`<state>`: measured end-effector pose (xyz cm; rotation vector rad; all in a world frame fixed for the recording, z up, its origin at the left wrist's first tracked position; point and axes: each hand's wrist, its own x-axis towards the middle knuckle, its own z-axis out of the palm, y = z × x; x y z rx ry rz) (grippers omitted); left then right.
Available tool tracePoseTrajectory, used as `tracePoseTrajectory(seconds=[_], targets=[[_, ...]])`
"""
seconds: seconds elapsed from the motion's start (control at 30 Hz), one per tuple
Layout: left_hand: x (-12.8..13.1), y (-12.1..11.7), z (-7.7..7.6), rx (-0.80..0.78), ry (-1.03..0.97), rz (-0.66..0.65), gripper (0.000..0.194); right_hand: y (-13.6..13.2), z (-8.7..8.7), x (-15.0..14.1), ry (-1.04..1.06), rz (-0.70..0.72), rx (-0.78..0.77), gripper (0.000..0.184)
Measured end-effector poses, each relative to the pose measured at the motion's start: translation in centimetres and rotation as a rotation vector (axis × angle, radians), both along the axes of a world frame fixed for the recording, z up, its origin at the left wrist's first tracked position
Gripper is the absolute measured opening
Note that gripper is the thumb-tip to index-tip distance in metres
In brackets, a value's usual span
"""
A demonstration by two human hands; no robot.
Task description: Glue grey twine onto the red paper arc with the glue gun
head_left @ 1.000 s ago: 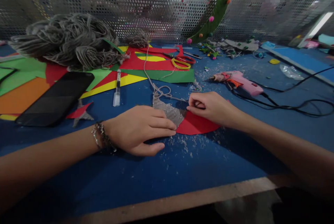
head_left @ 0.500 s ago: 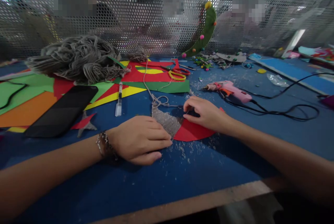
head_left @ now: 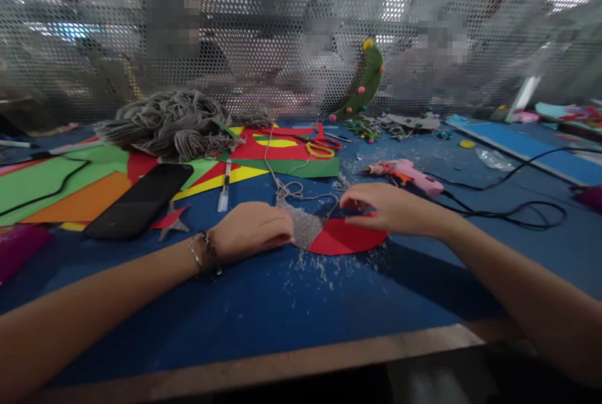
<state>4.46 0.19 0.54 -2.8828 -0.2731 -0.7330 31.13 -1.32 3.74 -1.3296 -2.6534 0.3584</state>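
Note:
A red paper half-disc [head_left: 345, 238] lies on the blue table [head_left: 291, 310], its left part covered with rows of grey string [head_left: 305, 226]. My left hand [head_left: 251, 231], with bracelets on the wrist, rests fingers-down on the string-covered part and presses it flat. My right hand [head_left: 388, 209] hovers just above the disc's upper edge, fingers pinched on the loose grey string strand [head_left: 301, 194] that runs back toward the string pile.
A big bundle of grey string [head_left: 172, 122] sits on coloured paper sheets [head_left: 70, 187] at the left with a black phone [head_left: 138, 200] and a glue tube [head_left: 223, 187]. Scissors [head_left: 320, 143], a pink glue gun [head_left: 407, 172] with black cable. Perforated metal screen behind; other people beyond it.
My right hand lifted slightly off the red disc and moved a little right. My left hand's fingers curled in more over the string. The camera tilted up.

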Motion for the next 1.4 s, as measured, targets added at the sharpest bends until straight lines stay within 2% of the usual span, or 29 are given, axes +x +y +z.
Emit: tracePoseTrajectory(seconds=[0.13, 0.27, 0.37, 0.53, 0.63, 0.7, 0.77, 0.83, 1.0, 1.2, 1.27, 1.4], targets=[[-0.1, 0.0, 0.1, -0.040, 0.002, 0.049, 0.054, -1.5, 0.2, -0.2, -0.122, 0.018, -0.001, 0.066], [-0.1, 0.1, 0.0, -0.045, -0.008, 0.096, 0.058, -2.3, 0.5, -0.6, -0.134, -0.002, -0.026, 0.073], [-0.1, 0.2, 0.1, -0.030, -0.010, 0.100, 0.060, -2.4, 1.0, -0.6, -0.128, -0.032, 0.024, 0.062], [0.8, 0.4, 0.7, -0.049, -0.057, 0.113, 0.044, -2.6, 2.0, -0.7, -0.247, -0.036, 0.032, 0.022], [2.0, 0.5, 1.6, -0.068, -0.004, 0.081, 0.031, -2.8, 2.5, -0.9, -0.306, -0.037, 0.056, 0.016], [3.0, 0.7, 2.2, -0.077, 0.064, 0.053, 0.039, -3.0, 3.0, -1.1, -0.325, -0.030, 0.082, 0.013], [4.0, 1.0, 3.0, -0.091, 0.152, 0.049, 0.059, -3.3, 3.6, -1.4, -0.343, -0.018, 0.098, 0.010], [4.9, 1.2, 3.7, -0.098, 0.227, 0.052, 0.063, -3.8, 4.1, -1.8, -0.371, -0.009, 0.127, 0.009], [5.9, 0.7, 5.4, -0.078, 0.302, 0.081, 0.025, -5.0, 4.9, -3.0, -0.432, 0.000, 0.270, 0.010], [4.4, 0.2, 6.5, -0.106, 0.326, 0.164, 0.031, -6.8, 6.2, -5.2, -0.590, -0.108, 0.389, 0.017], [3.7, 0.3, 6.8, -0.122, 0.348, 0.190, 0.027, -7.2, 6.8, -5.8, -0.646, -0.136, 0.446, 0.017], [2.7, -0.2, 7.6, -0.124, 0.376, 0.235, 0.016, -7.7, 7.3, -6.3, -0.676, -0.092, 0.568, 0.020]])
